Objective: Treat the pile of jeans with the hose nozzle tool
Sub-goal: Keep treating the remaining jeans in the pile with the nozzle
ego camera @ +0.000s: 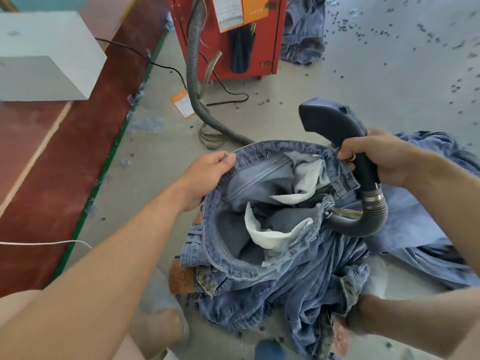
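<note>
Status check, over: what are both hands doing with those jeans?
Left hand pinches jeans waistband, holding it open. Right hand grips hose nozzle tool, also holding waistband. Nozzle above the opening, not inside. Nothing blocking.

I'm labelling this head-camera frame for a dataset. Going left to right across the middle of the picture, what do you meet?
Red floor strip → left hand pinching the waistband → opened jeans with white pocket linings → right hand gripping the hose nozzle tool → pile of jeans.
</note>
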`<state>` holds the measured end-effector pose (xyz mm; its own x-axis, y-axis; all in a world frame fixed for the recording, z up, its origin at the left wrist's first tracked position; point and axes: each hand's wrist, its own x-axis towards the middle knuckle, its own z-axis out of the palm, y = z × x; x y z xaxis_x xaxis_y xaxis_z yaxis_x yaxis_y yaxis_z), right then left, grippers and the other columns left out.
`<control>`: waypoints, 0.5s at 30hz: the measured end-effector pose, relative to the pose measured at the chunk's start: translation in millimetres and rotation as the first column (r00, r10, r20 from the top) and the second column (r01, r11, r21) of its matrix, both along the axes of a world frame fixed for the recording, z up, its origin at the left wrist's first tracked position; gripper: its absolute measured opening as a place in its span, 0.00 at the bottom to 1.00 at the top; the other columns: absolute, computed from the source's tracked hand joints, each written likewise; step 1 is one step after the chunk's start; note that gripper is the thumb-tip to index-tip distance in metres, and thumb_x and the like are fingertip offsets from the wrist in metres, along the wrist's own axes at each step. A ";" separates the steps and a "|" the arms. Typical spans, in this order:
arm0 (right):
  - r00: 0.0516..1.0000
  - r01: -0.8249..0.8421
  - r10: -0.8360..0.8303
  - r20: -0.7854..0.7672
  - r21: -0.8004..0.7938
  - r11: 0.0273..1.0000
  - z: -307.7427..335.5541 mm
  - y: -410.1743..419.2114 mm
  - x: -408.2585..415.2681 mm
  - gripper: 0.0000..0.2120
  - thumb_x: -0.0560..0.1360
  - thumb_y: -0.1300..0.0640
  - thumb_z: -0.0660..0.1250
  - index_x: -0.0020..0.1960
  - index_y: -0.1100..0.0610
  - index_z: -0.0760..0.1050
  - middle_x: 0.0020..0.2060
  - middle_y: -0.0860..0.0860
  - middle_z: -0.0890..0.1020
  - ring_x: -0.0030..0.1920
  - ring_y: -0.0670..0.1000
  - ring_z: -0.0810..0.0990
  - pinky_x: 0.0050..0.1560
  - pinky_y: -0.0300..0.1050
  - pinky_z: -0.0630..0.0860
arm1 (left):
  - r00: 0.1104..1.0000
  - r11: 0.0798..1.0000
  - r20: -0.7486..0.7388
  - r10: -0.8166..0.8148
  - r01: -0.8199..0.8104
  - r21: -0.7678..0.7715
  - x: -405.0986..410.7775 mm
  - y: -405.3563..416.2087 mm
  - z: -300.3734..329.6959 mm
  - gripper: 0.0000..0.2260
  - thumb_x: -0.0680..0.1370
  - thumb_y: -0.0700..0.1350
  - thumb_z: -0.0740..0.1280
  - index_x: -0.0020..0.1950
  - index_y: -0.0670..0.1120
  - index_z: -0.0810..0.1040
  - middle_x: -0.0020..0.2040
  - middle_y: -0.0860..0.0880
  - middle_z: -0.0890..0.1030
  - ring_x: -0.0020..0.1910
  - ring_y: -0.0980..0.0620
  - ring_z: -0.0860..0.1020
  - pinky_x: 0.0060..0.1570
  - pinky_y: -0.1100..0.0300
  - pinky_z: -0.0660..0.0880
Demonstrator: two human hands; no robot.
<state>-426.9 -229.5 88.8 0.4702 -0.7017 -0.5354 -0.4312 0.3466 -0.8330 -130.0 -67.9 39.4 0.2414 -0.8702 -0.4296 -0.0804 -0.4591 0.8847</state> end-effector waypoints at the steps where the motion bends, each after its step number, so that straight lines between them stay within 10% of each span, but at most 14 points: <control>1: 1.000 0.026 -0.026 0.005 0.004 1.000 1.8 -2.0 -1.4 0.16 0.60 0.62 0.69 0.48 0.62 0.76 0.30 0.55 0.72 0.26 0.50 0.71 0.27 0.40 0.71 | 0.999 1.000 -0.042 0.006 -0.006 0.005 -1.6 -1.0 2.5 0.20 0.86 0.52 0.61 0.61 0.35 0.77 0.60 0.35 0.82 0.56 0.42 0.82 0.65 0.41 0.76; 15: 0.992 0.049 -0.058 -0.111 -0.081 0.995 -1.0 0.7 -14.4 0.07 0.60 0.58 0.71 0.37 0.58 0.77 0.27 0.52 0.75 0.27 0.49 0.73 0.32 0.42 0.72 | 0.967 0.998 -0.252 -0.046 0.052 0.018 -18.2 -8.2 6.5 0.38 0.70 0.65 0.71 0.71 0.39 0.76 0.69 0.41 0.80 0.70 0.43 0.76 0.75 0.41 0.68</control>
